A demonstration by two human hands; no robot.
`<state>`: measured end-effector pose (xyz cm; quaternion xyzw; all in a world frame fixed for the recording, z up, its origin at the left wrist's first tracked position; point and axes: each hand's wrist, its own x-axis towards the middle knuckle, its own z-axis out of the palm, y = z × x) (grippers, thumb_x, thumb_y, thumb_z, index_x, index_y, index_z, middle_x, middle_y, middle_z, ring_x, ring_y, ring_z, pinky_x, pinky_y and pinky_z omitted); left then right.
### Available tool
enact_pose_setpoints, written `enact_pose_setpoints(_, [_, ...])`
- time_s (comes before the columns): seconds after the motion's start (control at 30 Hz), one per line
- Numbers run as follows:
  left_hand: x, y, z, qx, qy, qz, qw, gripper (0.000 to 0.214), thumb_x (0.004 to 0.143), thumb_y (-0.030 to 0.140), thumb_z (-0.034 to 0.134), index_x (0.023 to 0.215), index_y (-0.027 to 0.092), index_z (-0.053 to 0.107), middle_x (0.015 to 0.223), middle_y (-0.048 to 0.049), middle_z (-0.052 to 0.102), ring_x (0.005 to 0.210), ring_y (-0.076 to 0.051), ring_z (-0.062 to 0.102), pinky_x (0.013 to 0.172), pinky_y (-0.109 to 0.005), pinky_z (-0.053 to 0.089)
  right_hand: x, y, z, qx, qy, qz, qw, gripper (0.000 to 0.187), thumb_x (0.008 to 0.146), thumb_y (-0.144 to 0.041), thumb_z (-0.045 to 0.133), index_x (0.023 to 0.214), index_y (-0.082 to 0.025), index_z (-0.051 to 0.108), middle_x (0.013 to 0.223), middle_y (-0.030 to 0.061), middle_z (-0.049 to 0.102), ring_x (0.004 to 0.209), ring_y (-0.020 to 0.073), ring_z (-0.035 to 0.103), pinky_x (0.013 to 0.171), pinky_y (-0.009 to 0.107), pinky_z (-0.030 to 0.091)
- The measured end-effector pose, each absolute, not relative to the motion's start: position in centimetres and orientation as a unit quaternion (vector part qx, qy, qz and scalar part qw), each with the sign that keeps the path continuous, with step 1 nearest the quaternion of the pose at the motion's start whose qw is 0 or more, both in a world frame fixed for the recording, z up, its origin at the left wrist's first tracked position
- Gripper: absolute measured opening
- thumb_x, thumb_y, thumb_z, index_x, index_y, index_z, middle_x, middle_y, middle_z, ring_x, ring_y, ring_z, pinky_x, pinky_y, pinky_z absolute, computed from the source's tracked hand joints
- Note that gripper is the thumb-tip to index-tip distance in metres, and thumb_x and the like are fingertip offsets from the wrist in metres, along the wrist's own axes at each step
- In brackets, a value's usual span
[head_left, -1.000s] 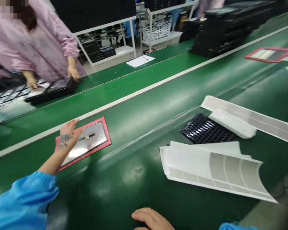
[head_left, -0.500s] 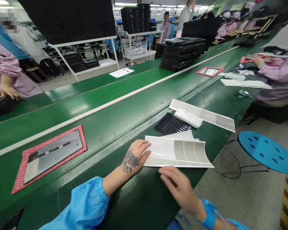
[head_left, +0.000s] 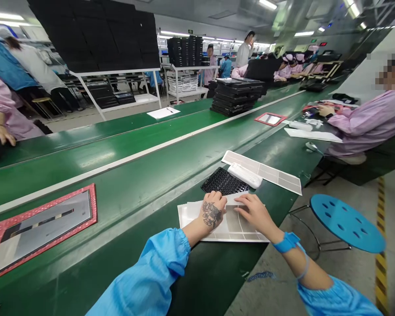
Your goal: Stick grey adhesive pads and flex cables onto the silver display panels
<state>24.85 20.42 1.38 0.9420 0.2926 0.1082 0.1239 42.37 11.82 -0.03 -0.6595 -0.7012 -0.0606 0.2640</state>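
Observation:
White sheets of grey stickers (head_left: 250,236) lie stacked at the near edge of the green bench, with a paler sheet on top. My left hand (head_left: 213,210), tattooed on its back, rests over these sheets; its fingers are bent round the sheet's upper part and their tips are hidden. Close on its right, my right hand (head_left: 257,215) is at the same sheets, thumb and forefinger slightly apart with a narrow gap between them. A blue wrist strap (head_left: 287,242) circles the right wrist. Just beyond the hands sits a black gridded tray (head_left: 222,181).
Behind the tray are a white oblong object (head_left: 245,174) and another sticker sheet (head_left: 279,177). A display panel (head_left: 52,228) lies on pink bubble wrap (head_left: 92,204) at left. Black trays (head_left: 235,98) are stacked farther off. A blue stool (head_left: 347,224) stands right; co-workers sit beyond.
Both hands have moved up onto the sticker sheets and come close together. The left hand's fingers have bent over the sheet. The view has tilted up and turned slightly right.

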Motion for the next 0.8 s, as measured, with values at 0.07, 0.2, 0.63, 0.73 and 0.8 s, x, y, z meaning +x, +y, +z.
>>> enact_pose_setpoints(0.07, [24.7,20.5,1.7,0.941,0.291,0.113,0.129,0.007,0.086,0.018,0.058,0.092,0.018,0.062,0.098,-0.0081,0.062,0.098,-0.023,0.054,0.085,-0.038,0.042,42.2,12.3,0.2,-0.642,-0.717,-0.064,0.264,0.021,0.093,-0.032,0.050,0.080,-0.023,0.065,0.086,0.0063,0.068,0.079,0.0229,0.062,0.069,0.039,0.055])
enact_pose_setpoints(0.2, [24.2,20.1,3.5,0.938,0.288,0.114,0.154,0.007,0.088,0.017,0.054,0.087,0.018,0.061,0.090,-0.0071,0.065,0.090,-0.022,0.058,0.079,-0.034,0.044,41.7,12.0,1.5,-0.613,-0.737,-0.082,0.272,0.024,0.096,-0.030,0.046,0.081,-0.023,0.063,0.092,0.0063,0.068,0.087,0.0225,0.064,0.077,0.042,0.055])
enact_pose_setpoints(0.63, [5.5,23.6,10.5,0.477,0.459,0.447,0.601,0.040,0.046,0.036,0.089,0.071,0.017,0.064,0.062,0.0030,0.061,0.054,-0.010,0.053,0.048,-0.017,0.040,39.9,5.6,3.4,-0.594,-0.755,-0.042,0.273,0.054,0.087,-0.046,0.059,0.133,-0.024,0.040,0.135,0.0155,0.053,0.125,0.0320,0.052,0.101,0.052,0.047])
enact_pose_setpoints(0.73, [1.7,21.8,8.9,0.353,0.503,0.496,0.614,0.052,0.032,0.035,0.094,0.068,0.016,0.063,0.057,0.0051,0.058,0.050,-0.007,0.051,0.045,-0.015,0.041,40.7,7.0,2.3,-0.578,-0.803,0.026,0.147,0.084,0.078,-0.054,0.067,0.144,-0.019,0.028,0.146,0.0202,0.042,0.135,0.0355,0.041,0.109,0.056,0.038])
enact_pose_setpoints(0.8, [0.5,20.1,7.7,0.313,0.515,0.487,0.632,0.054,0.030,0.034,0.095,0.068,0.016,0.062,0.056,0.0051,0.058,0.050,-0.008,0.052,0.046,-0.015,0.044,40.9,8.4,2.0,-0.580,-0.809,0.068,0.071,0.093,0.073,-0.050,0.072,0.146,-0.015,0.026,0.146,0.0225,0.041,0.136,0.0376,0.038,0.110,0.056,0.036])
